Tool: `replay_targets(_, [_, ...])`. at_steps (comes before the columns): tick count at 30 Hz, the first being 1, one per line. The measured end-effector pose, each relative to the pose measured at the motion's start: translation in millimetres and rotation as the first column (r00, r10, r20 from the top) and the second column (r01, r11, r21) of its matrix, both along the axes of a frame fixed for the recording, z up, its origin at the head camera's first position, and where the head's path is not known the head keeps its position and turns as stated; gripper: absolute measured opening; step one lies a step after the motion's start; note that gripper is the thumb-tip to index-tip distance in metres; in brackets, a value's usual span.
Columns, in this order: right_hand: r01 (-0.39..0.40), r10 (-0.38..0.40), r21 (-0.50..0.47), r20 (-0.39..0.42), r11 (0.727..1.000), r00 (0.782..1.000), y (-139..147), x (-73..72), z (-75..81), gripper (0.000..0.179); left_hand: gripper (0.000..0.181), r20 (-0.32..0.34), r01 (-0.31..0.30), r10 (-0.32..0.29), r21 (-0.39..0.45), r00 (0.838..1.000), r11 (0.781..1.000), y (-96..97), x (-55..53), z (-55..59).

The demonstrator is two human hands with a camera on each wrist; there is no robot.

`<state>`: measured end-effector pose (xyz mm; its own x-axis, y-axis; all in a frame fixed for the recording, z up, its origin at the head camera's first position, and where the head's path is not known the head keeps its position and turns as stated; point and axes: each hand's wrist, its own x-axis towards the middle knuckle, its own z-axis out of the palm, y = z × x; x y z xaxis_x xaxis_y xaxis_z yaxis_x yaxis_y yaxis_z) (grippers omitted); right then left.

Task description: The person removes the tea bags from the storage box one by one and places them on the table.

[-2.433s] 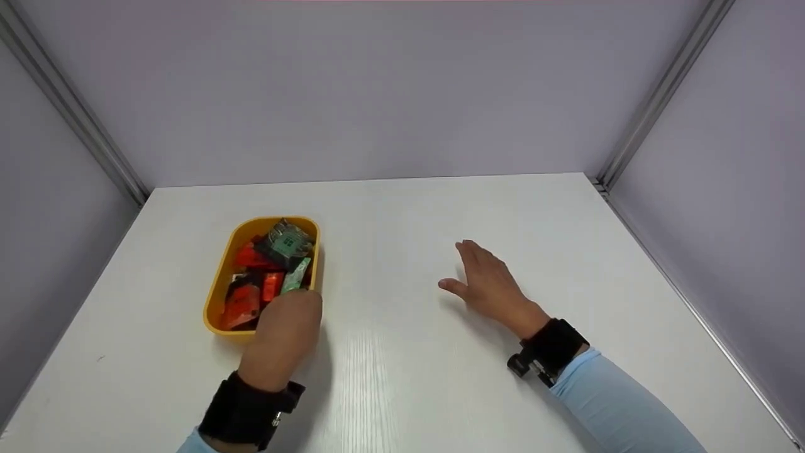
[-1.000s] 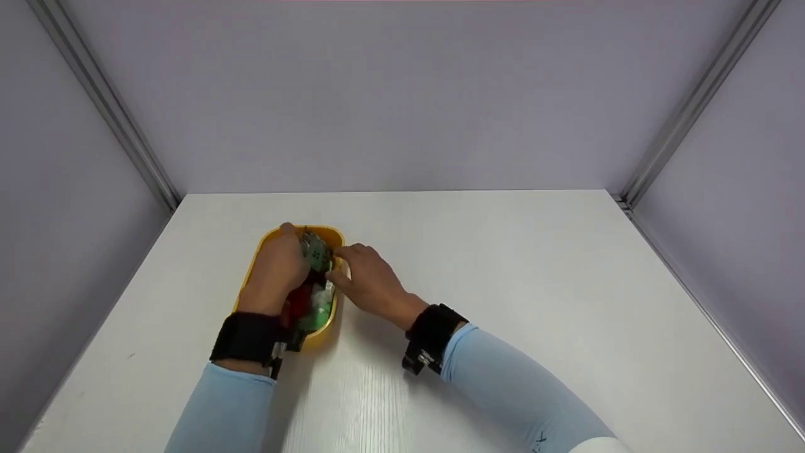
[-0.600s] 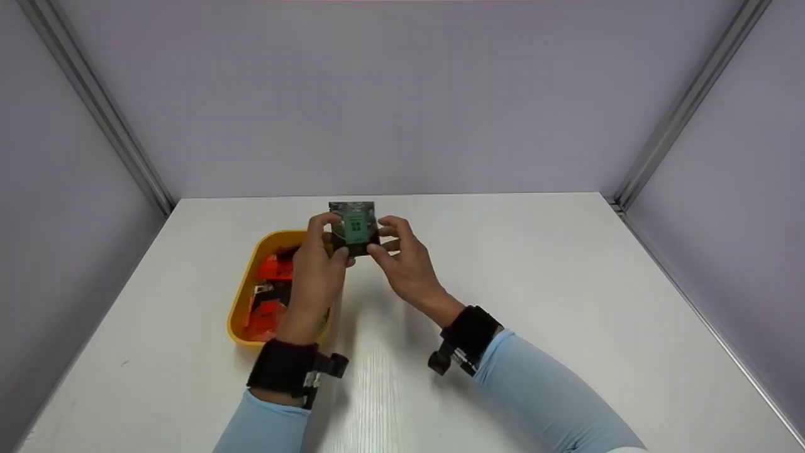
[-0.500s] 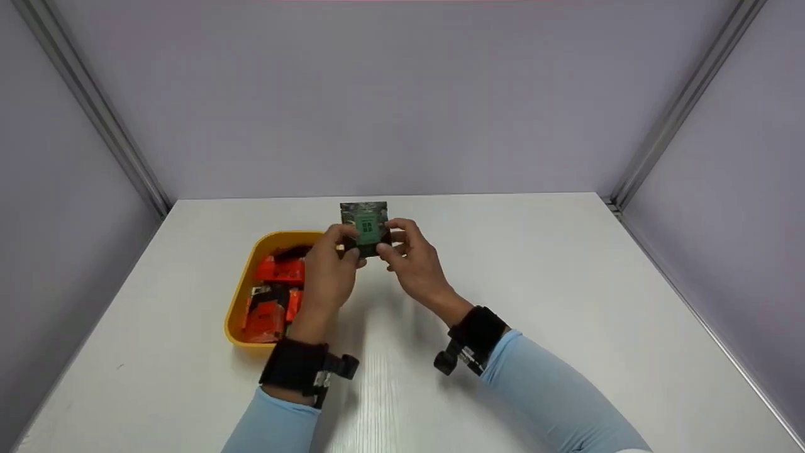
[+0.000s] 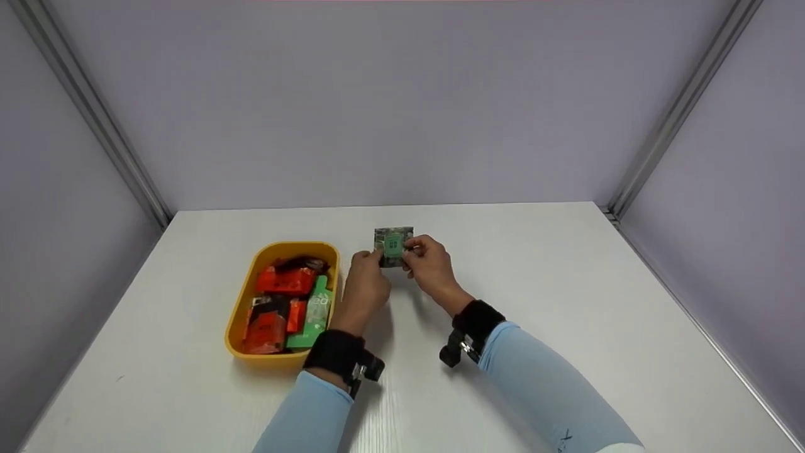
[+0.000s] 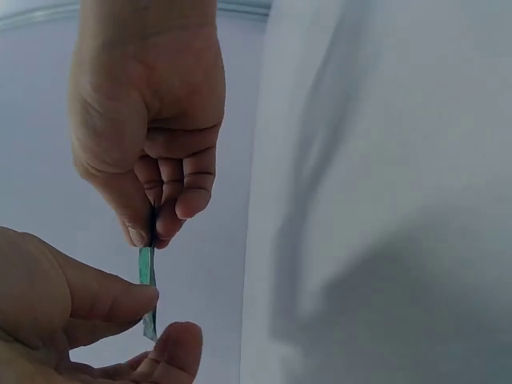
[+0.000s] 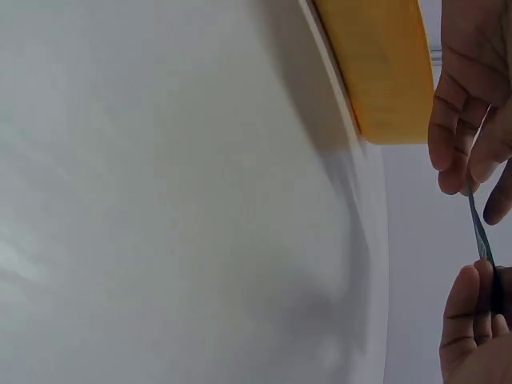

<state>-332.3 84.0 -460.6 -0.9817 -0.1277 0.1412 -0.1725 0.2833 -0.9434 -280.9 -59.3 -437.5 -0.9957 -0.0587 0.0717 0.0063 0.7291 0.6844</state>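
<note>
In the head view, a small flat packet (image 5: 393, 234), dark and patterned with a green label, is held up in front of the body. My left hand (image 5: 365, 289) pinches its lower left corner, thumb on the near face. At the right edge, my right hand (image 5: 434, 269) pinches it between thumb and fingers. The left wrist view catches the packet (image 6: 147, 268) edge-on, raised off the table. Seen from the right wrist, the packet (image 7: 480, 232) is a thin strip between both hands' fingertips.
Left of my hands stands a yellow box (image 5: 270, 360) on the white table (image 5: 541, 277). Inside lie several red-and-black packets (image 5: 289, 280) and a green-and-white packet (image 5: 316, 308). Grey panels (image 5: 390, 107) enclose the table at the back and both sides.
The left hand lifted the dark green packet out of the box. Both hands then took it by its sides and carried it right, away from the box, uncovering the box's right part.
</note>
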Motion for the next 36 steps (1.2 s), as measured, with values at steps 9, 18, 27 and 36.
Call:
replay_targets(9, [-0.016,-0.006,0.226,0.095,0.974,0.995,-8.8,-21.5,-16.2,0.026,0.039,-0.06,0.035,-0.057,-0.314,0.997,0.949,18.0,7.2,-27.1])
replay_targets(18, [-0.149,0.165,0.581,0.025,0.8,0.986,-8.5,-29.6,-15.2,0.031,0.045,0.119,0.138,-0.093,-0.466,0.989,0.874,28.1,6.2,-29.2])
replay_targets(27, [-0.156,0.276,0.758,-0.034,0.634,0.961,-19.0,-28.0,-11.1,0.021,0.053,0.198,0.17,-0.076,-0.52,0.977,0.837,28.1,5.4,-27.8])
replay_targets(36, [-0.128,0.232,0.8,-0.015,0.586,0.973,-19.6,-26.7,-11.6,0.042,0.052,0.232,0.181,-0.067,-0.513,0.97,0.839,29.2,3.7,-26.6])
